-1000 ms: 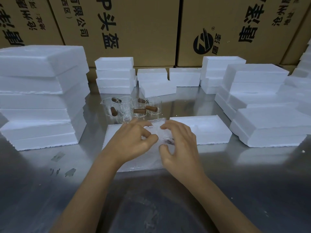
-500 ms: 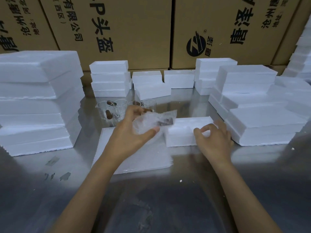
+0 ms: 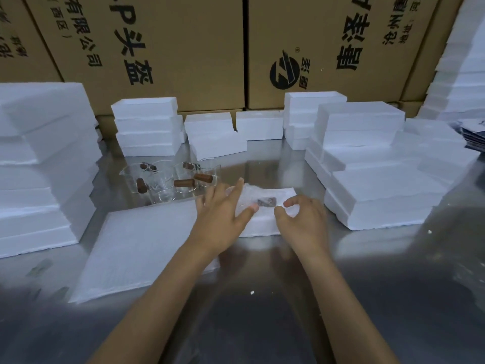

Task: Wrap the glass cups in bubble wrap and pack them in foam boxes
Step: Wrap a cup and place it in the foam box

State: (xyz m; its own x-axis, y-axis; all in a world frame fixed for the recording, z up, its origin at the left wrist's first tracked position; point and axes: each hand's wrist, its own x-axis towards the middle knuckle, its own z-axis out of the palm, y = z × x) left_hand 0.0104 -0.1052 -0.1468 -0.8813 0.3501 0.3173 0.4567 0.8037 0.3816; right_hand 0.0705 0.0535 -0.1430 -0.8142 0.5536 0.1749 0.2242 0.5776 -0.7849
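Note:
A glass cup wrapped in bubble wrap (image 3: 263, 199), its brown handle showing through, lies in an open white foam box (image 3: 258, 227) at the table's middle. My left hand (image 3: 220, 219) hovers over the bundle's left end with fingers spread and the thumb touching the wrap. My right hand (image 3: 304, 222) curls around the box's right end, fingertips at the wrap. Several bare glass cups with brown handles (image 3: 168, 179) stand behind on the left. A stack of bubble wrap sheets (image 3: 136, 248) lies flat under my left forearm.
Tall stacks of foam boxes and lids stand at the left (image 3: 44, 164), at the back (image 3: 147, 132) and at the right (image 3: 375, 164). Cardboard cartons (image 3: 168, 53) wall the back. The table (image 3: 262, 298) is shiny steel with small foam crumbs.
My left hand carried the wrapped cup right, set it into the foam box and let go. My right hand drew the box towards the middle and now sits at its right end.

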